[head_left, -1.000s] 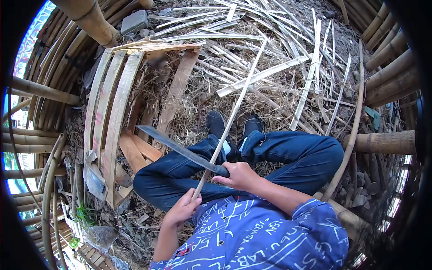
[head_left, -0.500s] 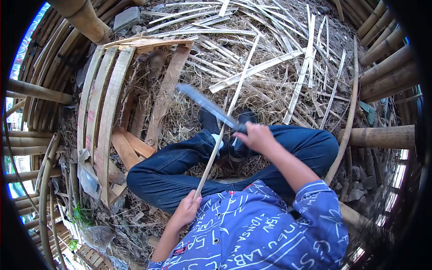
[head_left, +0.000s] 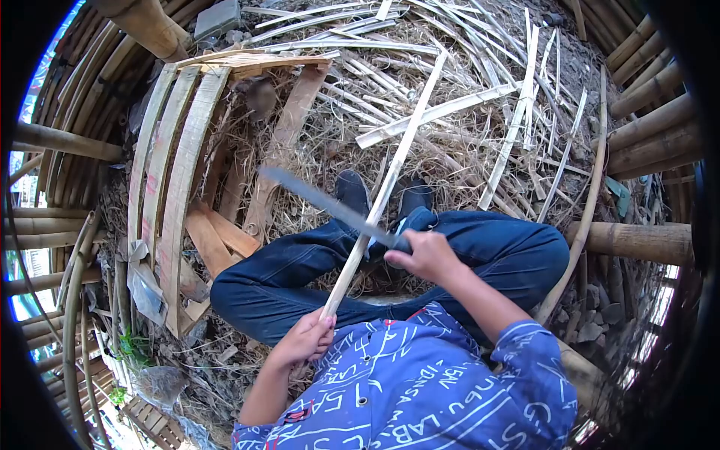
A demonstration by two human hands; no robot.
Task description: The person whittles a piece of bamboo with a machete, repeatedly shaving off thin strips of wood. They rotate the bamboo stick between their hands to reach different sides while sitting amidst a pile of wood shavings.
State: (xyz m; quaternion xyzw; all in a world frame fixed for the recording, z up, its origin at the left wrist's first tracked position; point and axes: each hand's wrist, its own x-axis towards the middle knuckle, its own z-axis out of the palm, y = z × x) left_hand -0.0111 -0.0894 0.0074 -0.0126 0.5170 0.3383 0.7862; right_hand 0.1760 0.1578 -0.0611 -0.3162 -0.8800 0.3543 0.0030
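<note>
My right hand (head_left: pixel 429 257) is closed around the dark handle of a long-bladed knife (head_left: pixel 315 198). Its grey blade points to the upper left and crosses a long, pale bamboo strip (head_left: pixel 403 150) in front of my crossed legs. Whether the edge bites into the strip cannot be made out. At my waist, my left hand (head_left: pixel 306 337) grips the near end of that strip, which slants away to the upper right. The strip's broad pale face shows.
A slatted wooden crate (head_left: pixel 180 142) lies at the left. Several split bamboo strips (head_left: pixel 442 112) litter the ground ahead. Bamboo poles (head_left: pixel 637 232) line the right side, and a grey block (head_left: pixel 217 19) sits at the back left.
The knife has moved down along the strip toward my body. The strip has turned, so a wider face shows, and my left hand has shifted slightly left.
</note>
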